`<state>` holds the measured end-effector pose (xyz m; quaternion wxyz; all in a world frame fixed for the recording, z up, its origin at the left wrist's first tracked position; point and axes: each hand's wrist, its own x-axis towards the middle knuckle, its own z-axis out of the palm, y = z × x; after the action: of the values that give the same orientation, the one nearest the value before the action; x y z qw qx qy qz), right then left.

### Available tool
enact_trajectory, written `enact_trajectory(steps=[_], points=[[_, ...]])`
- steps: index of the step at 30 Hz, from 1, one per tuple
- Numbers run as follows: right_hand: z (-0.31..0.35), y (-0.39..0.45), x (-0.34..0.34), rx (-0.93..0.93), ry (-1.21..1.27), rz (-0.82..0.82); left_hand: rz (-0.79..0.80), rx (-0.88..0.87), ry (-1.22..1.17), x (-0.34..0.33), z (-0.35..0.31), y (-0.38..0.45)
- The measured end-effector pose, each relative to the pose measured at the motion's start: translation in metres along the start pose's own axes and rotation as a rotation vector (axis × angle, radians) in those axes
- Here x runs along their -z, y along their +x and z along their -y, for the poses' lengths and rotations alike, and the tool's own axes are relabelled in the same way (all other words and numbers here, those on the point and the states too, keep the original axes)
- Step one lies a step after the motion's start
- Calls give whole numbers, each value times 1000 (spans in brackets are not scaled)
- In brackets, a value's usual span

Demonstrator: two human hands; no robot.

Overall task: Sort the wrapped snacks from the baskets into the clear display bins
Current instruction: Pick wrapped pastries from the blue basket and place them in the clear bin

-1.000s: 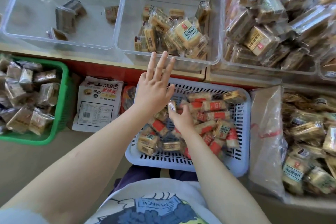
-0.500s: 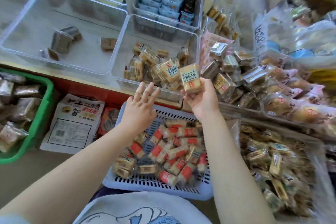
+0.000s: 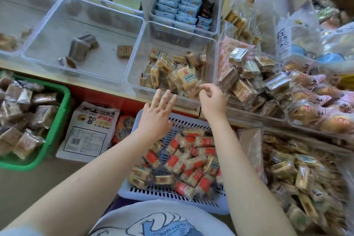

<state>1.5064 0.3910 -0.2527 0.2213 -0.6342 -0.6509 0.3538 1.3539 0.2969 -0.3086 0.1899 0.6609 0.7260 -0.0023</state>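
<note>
clear bins [image 3: 84,25]: four are seen in the front row on the shelf. the far-left one is cut by the frame edge. the next holds about five dark and tan packets, well apart. the third [image 3: 140,59] holds a pile of tan wrapped snacks [image 3: 186,79] with pale labels, heaped toward its front right. the fourth [image 3: 249,74] is piled high with brown packets.
baskets: two are counted. a pale blue slotted one [image 3: 172,196] sits in front of the person, holding many small wrapped bars, red-banded ones [image 3: 191,159] mixed with tan ones. a green one [image 3: 55,130] at the left holds silver-brown packets.
a clear bag [image 3: 298,168] of tan packets lies just right of the blue basket.
a white printed pack [image 3: 90,130] lies flat between the two baskets.
a smaller bin [image 3: 183,5] behind holds blue packets in two rows and a few black ones.
hands: two. the left hand [image 3: 156,116] is held flat, fingers straight, grasping nothing, above the blue basket's far rim. the right hand [image 3: 211,99] is raised at the third bin's front wall, fingers loosely curled, grasping nothing, just beside the snack pile.
</note>
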Motion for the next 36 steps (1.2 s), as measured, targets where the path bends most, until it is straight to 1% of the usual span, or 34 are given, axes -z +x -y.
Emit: enact_trajectory(steps=[2, 4, 5, 6, 7, 8, 10, 11, 12, 14, 16, 17, 20, 21, 23, 26, 28, 29, 31, 34, 36], points=[[-17, -29, 10, -36, 92, -35, -26, -5, -56, 2, 0, -2], [-44, -53, 15, -114, 109, -59, -149, -10, -153, 2, -4, -8], [-61, -63, 15, -170, 98, -52, -228, -10, -203, 0, -9, -12], [-78, -72, 15, -232, 73, -29, -270, -8, -254, -2, -14, -17], [-96, -80, 14, -296, 34, 7, -239, 5, -313, -4, -21, -20], [-115, -87, 14, -365, -13, 46, -143, 15, -362, -7, -27, -22], [-150, -104, 12, -501, -118, 114, 132, -36, -324, -16, -40, -23], [-166, -113, 12, -549, -177, 135, 229, -83, -288, -19, -47, -23], [-182, -121, 11, -587, -236, 152, 296, -113, -275, -22, -54, -23], [-206, -135, 10, -650, -315, 174, 390, -112, -332, -26, -68, -25], [-222, -143, 6, -670, -315, 166, 434, -81, -403, -30, -78, -28], [-228, -144, 3, -645, -301, 156, 444, -71, -411, -30, -82, -29], [-234, -137, -9, -494, -213, 93, 452, -85, -355, -30, -84, -33], [-234, -133, -13, -471, -190, 72, 453, -91, -328, -31, -82, -34], [-234, -124, -21, -513, -168, 72, 453, -82, -310, -32, -78, -35], [-230, -114, -29, -644, -115, 113, 435, -76, -290, -33, -70, -36], [-223, -109, -30, -673, -71, 103, 412, -77, -303, -33, -67, -36], [-219, -108, -30, -663, -25, 93, 404, -74, -315, -32, -66, -36], [-206, -105, -28, -653, 184, 67, 386, -64, -358, -31, -65, -36], [-179, -101, -22, -735, 630, 23, 353, -46, -503, -25, -65, -36], [-157, -95, -15, -718, 963, 51, 304, -31, -660, -18, -65, -36]])
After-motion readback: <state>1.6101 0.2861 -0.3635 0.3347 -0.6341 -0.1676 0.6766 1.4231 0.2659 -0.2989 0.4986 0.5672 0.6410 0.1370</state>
